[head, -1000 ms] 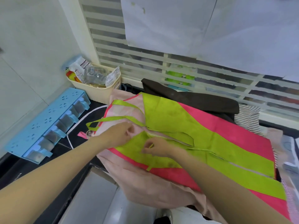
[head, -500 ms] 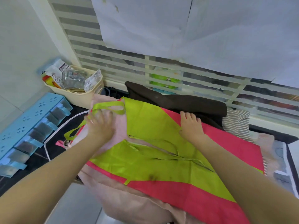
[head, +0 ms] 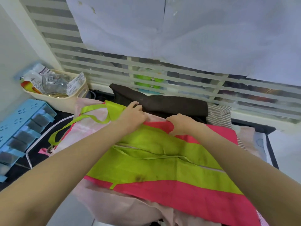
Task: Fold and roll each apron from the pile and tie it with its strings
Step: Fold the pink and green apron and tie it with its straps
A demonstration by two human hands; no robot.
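Note:
A lime-green and pink apron (head: 162,167) lies spread on top of the pile, its green waist strings (head: 151,156) trailing across its middle. Its green neck loop (head: 81,119) hangs off to the left over pale pink cloth. My left hand (head: 132,117) grips the apron's far edge near the top corner. My right hand (head: 180,123) grips the pink far edge a little to the right, and the cloth bunches up between the two hands.
Under the apron lies pale pink fabric (head: 123,207). A dark brown cloth (head: 162,105) and a striped cloth (head: 219,116) sit behind it by the slatted window. A cream basket (head: 65,100) of packets and a blue plastic rack (head: 21,128) stand at left.
Both hands have moved to the apron's far edge and curled onto it. Before, the left hand lay flat near the neck loop and the right hand lay flat on the pink band.

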